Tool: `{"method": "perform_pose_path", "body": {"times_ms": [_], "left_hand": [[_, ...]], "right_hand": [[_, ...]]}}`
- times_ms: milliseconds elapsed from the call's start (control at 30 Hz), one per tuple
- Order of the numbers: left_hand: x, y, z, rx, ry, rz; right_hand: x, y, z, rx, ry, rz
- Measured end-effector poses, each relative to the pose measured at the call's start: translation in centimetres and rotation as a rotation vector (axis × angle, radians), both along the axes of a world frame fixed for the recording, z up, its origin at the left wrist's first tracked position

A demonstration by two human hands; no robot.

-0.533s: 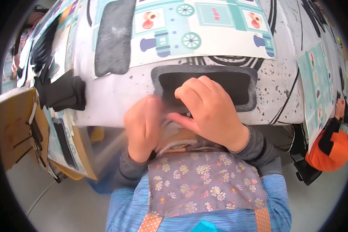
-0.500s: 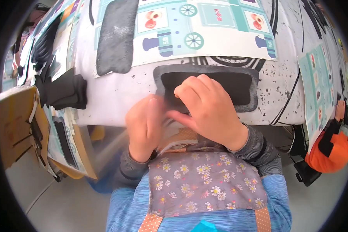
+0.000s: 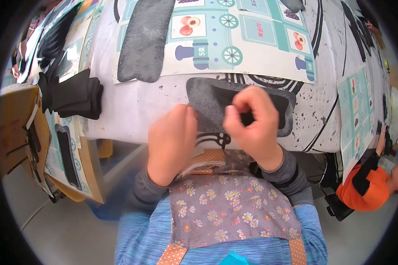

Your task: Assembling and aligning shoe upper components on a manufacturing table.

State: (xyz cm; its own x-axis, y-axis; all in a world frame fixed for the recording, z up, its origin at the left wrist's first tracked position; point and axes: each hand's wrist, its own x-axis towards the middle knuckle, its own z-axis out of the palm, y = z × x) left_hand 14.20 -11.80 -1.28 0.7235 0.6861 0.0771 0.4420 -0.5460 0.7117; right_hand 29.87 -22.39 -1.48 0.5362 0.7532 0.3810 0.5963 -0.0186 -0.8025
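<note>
Seen from the head camera, you sit at a table covered in white cloth point(image 3: 128, 115) with black markings, both bare hands raised over its near edge. Between them lies a dark grey piece point(image 3: 206, 108) with rounded corners, at the front of the table; its left part shows mottled grey, while a black area point(image 3: 283, 110) covers much of its right part.

Your left hand point(image 3: 171, 145) is at the piece's left end, fingers curled in and pressed together; whether they pinch its edge, you cannot tell. Your right hand point(image 3: 254, 126) is over the piece, thumb and forefinger bent into a loop through which black shows. Blur hides whether their tips grip anything.

Beyond the piece, a teal and white sheet point(image 3: 269, 59) printed with fruit and wheels lies on the cloth, a long grey strip point(image 3: 143, 44) resting on its left side. To your left, a stack of black pieces point(image 3: 77, 95) sits near the table's edge, just beside a cardboard box point(image 3: 20, 128). A floral apron point(image 3: 234, 205) covers your lap. At right, another printed sheet point(image 3: 356, 110) hangs over the edge near a person in orange point(image 3: 362, 190).
</note>
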Motion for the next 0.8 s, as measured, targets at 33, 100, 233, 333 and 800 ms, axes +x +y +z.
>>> {"method": "perform_pose_path", "body": {"times_ms": [33, 100, 233, 333, 800], "left_hand": [[-0.1, 0.0, -0.2, 0.001, -0.002, 0.013], [-0.1, 0.0, -0.6, 0.052, 0.001, 0.002], [-0.1, 0.1, -0.2, -0.041, 0.031, 0.011], [-0.9, -0.1, -0.5, -0.146, -0.054, 0.031], [-2.1, 3.5, 0.3, 0.196, -0.104, 0.089]], "right_hand": [[0.3, -0.7, -0.2, 0.062, 0.035, -0.075], [1.2, -2.4, -0.9, 0.242, 0.107, -0.174], [2.5, -3.9, -1.2, 0.192, -0.001, 0.070], [2.5, -3.4, 0.1, -0.050, -0.256, 0.209], [1.6, -3.2, -0.5, -0.257, -0.410, 0.280]]}}
